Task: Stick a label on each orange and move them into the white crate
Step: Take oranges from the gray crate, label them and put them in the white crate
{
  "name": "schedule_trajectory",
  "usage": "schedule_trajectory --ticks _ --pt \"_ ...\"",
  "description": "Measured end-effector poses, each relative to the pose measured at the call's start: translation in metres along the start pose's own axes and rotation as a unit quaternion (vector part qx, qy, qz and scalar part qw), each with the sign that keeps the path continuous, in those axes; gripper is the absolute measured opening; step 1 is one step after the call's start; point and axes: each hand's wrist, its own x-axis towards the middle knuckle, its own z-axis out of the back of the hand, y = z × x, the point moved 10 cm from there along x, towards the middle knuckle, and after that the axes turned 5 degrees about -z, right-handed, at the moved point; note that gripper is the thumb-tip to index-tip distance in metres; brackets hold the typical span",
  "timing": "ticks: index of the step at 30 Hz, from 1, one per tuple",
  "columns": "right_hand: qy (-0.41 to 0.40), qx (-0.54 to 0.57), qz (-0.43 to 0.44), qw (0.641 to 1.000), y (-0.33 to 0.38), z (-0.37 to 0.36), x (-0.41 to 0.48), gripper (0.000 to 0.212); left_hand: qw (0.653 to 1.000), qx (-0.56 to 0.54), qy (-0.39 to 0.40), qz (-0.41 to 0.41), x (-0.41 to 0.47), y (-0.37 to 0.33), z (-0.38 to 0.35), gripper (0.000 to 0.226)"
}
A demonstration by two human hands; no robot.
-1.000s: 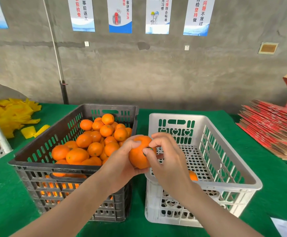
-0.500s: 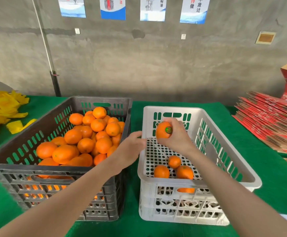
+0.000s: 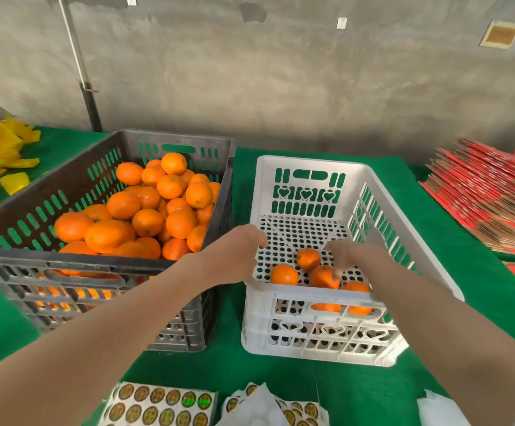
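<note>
Lowered into the white crate (image 3: pixel 311 162) since a moment ago, right hand (image 3: pixel 347 256) hangs empty, fingers loose, over four oranges (image 3: pixel 284 274) there; left hand (image 3: pixel 237 253), empty and loosely curled, hovers at the rim, likely ready for unlabelled fruit (image 3: pixel 145 210) in the dark crate (image 3: pixel 176 138) beyond

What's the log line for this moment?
left hand: empty, by white plastic crate rim | right hand: open above round oranges inside | black plastic crate: heaped

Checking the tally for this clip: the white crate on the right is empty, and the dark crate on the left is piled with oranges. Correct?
Not quite: the white crate is not empty. The head view shows several oranges on its perforated floor near the front wall, below the right hand. The rest holds: the dark crate on the left is piled high.
</note>
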Motion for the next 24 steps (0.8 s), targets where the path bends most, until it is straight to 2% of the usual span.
schedule_trajectory --ticks 1,2,3,4,5,6,7,8,9,10,11,12,14,16,20,24 --pt "-0.042 0.055 0.037 0.997 0.019 0.02 -0.01 0.071 1.0 -0.011 -0.009 0.001 -0.004 -0.002 -0.001 0.047" --pt "-0.131 0.116 0.094 0.98 0.036 0.043 -0.023 0.06 1.0 -0.021 -0.016 -0.003 -0.011 -0.006 -0.002 0.048" --pt "-0.237 0.187 0.144 0.942 0.047 0.07 -0.05 0.047 0.999 -0.03 -0.034 -0.017 -0.021 -0.01 -0.002 0.047" --pt "-0.33 0.264 0.199 0.884 0.054 0.091 -0.086 0.033 0.996 -0.035 -0.069 -0.049 -0.033 -0.018 0.001 0.045" --pt "-0.39 0.33 0.259 0.82 0.059 0.1 -0.126 0.02 0.987 -0.043 -0.124 -0.093 -0.05 -0.027 0.007 0.039" --pt "-0.412 0.374 0.33 0.763 0.068 0.098 -0.162 0.012 0.974 -0.055 -0.179 -0.129 -0.07 -0.033 0.011 0.031" --pt "-0.396 0.386 0.396 0.733 0.081 0.085 -0.193 0.009 0.961 -0.067 -0.224 -0.147 -0.091 -0.033 0.009 0.023" --pt "-0.354 0.38 0.445 0.73 0.095 0.063 -0.214 0.008 0.955 -0.07 -0.245 -0.15 -0.11 -0.029 0.0 0.017" --pt "-0.278 0.356 0.471 0.758 0.11 0.031 -0.221 0.008 0.959 -0.072 -0.238 -0.139 -0.123 -0.022 -0.016 0.014" --pt "-0.186 0.295 0.471 0.81 0.126 -0.01 -0.218 0.007 0.969 -0.078 -0.207 -0.107 -0.132 -0.011 -0.036 0.013" --pt "-0.082 0.198 0.451 0.866 0.139 -0.057 -0.21 0.016 0.981 -0.089 -0.163 -0.059 -0.137 0.004 -0.058 0.013" --pt "0.012 0.092 0.412 0.906 0.141 -0.105 -0.197 0.032 0.988 -0.099 -0.118 -0.009 -0.142 0.021 -0.08 0.014" --pt "0.123 -0.013 0.317 0.94 0.13 -0.17 -0.172 0.051 0.989 -0.115 -0.066 0.062 -0.149 0.048 -0.108 0.017" --pt "0.124 -0.021 0.279 0.952 0.128 -0.188 -0.158 0.043 0.981 -0.146 -0.041 0.117 -0.156 0.068 -0.121 0.018" --pt "0.056 -0.001 0.249 0.967 0.129 -0.188 -0.144 0.014 0.962 -0.191 0.025 0.194 -0.167 0.088 -0.141 0.013" --pt "-0.048 0.038 0.257 0.965 0.122 -0.158 -0.149 0.016 0.936 -0.262 0.059 0.226 -0.177 0.091 -0.149 0.011"
